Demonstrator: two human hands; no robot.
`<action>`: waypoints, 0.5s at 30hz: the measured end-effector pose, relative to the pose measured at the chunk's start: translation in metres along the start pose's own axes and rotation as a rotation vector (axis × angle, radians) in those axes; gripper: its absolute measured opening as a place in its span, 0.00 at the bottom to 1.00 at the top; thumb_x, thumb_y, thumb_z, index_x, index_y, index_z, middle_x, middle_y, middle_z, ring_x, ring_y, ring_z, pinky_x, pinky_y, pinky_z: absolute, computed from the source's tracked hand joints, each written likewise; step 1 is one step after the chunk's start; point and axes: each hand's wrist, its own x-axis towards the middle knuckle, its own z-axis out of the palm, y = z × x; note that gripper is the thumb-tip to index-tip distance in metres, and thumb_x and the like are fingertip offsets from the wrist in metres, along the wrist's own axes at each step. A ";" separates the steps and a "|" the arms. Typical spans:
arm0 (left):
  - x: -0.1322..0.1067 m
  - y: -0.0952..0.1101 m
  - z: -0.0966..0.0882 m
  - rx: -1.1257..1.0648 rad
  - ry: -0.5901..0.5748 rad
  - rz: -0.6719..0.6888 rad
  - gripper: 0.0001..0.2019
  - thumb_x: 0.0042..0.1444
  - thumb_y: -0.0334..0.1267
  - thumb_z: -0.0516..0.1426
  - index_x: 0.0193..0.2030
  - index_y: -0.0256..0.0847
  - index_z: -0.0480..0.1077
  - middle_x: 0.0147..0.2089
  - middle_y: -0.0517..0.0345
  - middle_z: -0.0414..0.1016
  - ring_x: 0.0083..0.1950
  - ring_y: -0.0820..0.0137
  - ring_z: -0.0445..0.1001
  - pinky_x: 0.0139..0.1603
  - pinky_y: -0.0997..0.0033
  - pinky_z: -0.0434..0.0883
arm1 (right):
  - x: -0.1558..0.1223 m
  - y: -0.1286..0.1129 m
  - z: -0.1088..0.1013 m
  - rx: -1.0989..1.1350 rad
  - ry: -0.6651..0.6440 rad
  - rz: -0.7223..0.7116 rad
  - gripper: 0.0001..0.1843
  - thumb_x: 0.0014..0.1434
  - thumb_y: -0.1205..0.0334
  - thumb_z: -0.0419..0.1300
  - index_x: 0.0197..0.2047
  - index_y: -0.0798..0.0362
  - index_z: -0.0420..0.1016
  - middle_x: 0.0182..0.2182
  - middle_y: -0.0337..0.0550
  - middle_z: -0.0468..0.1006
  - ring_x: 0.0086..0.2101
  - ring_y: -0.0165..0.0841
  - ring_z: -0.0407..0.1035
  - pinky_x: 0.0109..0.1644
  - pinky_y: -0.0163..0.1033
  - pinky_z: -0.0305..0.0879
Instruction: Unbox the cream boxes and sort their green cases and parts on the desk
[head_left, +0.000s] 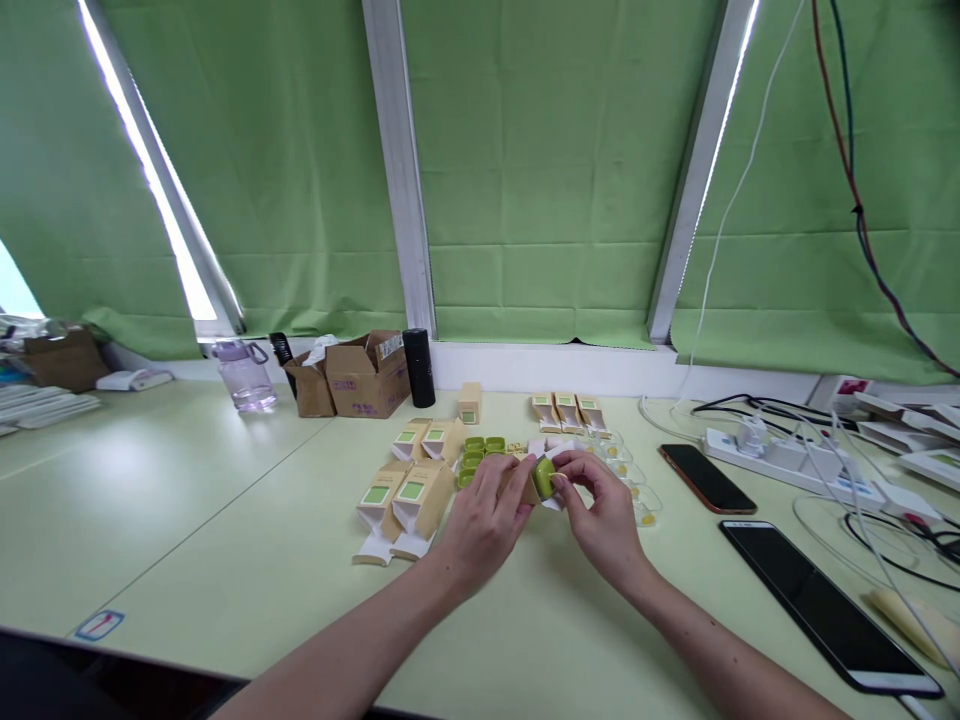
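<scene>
My left hand [480, 525] is closed around a small tan carton [529, 490], mostly hidden by the fingers. At the carton's right end, my right hand [606, 515] pinches a small rounded green case [543, 478], which sits at the opening; how far inside it is, I cannot tell. Just beyond my left hand lie several green cases [472, 460]. Left of it are several tan cartons [424, 490] with green labels and their end flaps open. Clear plastic pieces with yellow spots [645, 505] lie past my right hand.
Along the back stand a purple bottle [246, 378], a cardboard box [367, 375], a black cylinder [418, 368], one tan carton [470, 403] and three more cartons [568, 412]. On the right are a phone [706, 478], a larger phone [825, 605], a power strip [795, 465] and tangled cables.
</scene>
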 end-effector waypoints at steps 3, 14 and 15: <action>0.000 -0.003 0.000 0.003 -0.001 -0.009 0.35 0.68 0.32 0.55 0.78 0.47 0.47 0.58 0.41 0.71 0.62 0.52 0.71 0.56 0.52 0.78 | -0.001 0.001 0.001 0.114 -0.001 0.107 0.12 0.67 0.50 0.61 0.38 0.50 0.75 0.46 0.50 0.80 0.45 0.40 0.75 0.47 0.46 0.76; -0.001 -0.008 0.003 0.036 -0.016 -0.046 0.34 0.68 0.33 0.55 0.77 0.48 0.49 0.59 0.41 0.70 0.62 0.53 0.72 0.56 0.52 0.78 | 0.004 0.004 -0.002 0.314 0.122 0.285 0.21 0.61 0.39 0.65 0.37 0.49 0.72 0.36 0.45 0.82 0.36 0.38 0.75 0.39 0.43 0.75; -0.001 -0.009 0.003 0.033 -0.009 -0.051 0.34 0.67 0.33 0.55 0.77 0.48 0.49 0.58 0.41 0.70 0.62 0.53 0.72 0.56 0.52 0.78 | 0.005 0.004 -0.003 0.335 0.138 0.304 0.21 0.60 0.38 0.66 0.36 0.49 0.73 0.34 0.44 0.81 0.34 0.38 0.75 0.37 0.42 0.74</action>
